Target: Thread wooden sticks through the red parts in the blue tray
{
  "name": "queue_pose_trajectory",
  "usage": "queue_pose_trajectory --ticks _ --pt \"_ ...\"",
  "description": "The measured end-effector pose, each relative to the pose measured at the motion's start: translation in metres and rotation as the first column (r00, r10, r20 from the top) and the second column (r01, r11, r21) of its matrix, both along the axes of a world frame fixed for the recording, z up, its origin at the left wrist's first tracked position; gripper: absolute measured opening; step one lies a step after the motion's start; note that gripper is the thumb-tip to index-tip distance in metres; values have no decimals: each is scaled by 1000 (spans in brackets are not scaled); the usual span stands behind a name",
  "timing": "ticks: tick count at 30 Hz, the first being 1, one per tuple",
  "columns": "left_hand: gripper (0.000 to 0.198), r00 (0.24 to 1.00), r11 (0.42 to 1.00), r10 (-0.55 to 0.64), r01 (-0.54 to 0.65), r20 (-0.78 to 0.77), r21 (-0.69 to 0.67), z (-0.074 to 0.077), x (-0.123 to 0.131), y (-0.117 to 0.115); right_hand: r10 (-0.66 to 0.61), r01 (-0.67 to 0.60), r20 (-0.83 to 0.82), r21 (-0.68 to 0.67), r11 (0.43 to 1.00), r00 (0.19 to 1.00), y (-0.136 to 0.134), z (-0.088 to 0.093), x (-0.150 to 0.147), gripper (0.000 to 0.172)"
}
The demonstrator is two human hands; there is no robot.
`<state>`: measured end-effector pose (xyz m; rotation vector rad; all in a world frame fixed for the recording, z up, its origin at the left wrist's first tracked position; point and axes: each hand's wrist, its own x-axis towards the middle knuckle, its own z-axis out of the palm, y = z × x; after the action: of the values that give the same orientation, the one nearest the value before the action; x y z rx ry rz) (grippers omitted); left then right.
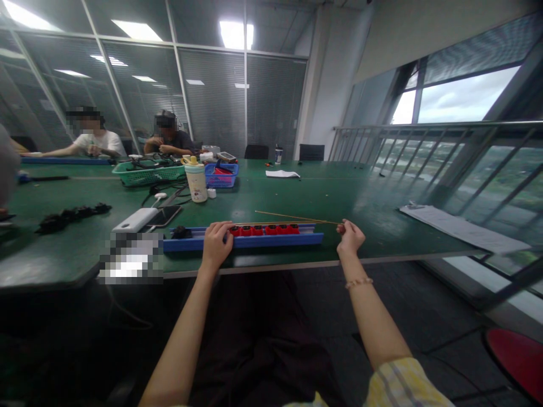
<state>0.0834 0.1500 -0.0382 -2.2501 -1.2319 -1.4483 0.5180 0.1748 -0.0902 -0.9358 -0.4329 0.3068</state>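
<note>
A long blue channel rail (288, 240) lies along the near edge of the green table (322, 195). A row of small red blocks (263, 230) sits in it, and a black lump (181, 232) lies at its left end. My left hand (216, 244) grips the rail just left of the red blocks, with its fingers curled over the rail's upper edge. My right hand (350, 237) pinches the ends of several thin tan rods (297, 219), which run left above the red blocks.
On the table stand a white power bank (136, 220), a phone (166, 215), a white bottle (195, 182), a green basket (148, 173) and a blue basket (221, 175). A black cluster of parts (72, 219) lies left. Two co-workers (165, 138) sit beyond.
</note>
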Motion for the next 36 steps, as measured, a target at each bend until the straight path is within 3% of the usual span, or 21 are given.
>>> queue_pose_trajectory --ticks 15,21,25,32,36 --pt "27 1000 1000 8 -8 4 -26 1 1 -1 -17 18 22 -58 998 1000 -1 1 -1 27" --pt "27 1000 1000 13 -13 3 -28 1 1 -1 27 -14 101 -125 992 995 3 -5 -1 25" --pt "28 1000 999 13 -13 6 -30 1 0 -1 42 11 256 -203 979 966 2 -10 -2 26" --pt "27 1000 999 15 -14 8 -44 3 2 -3 184 122 583 -445 887 791 -7 -4 -8 15" --pt "27 1000 999 15 -15 1 -39 3 2 -3 217 362 704 -574 734 676 -10 0 -17 8"
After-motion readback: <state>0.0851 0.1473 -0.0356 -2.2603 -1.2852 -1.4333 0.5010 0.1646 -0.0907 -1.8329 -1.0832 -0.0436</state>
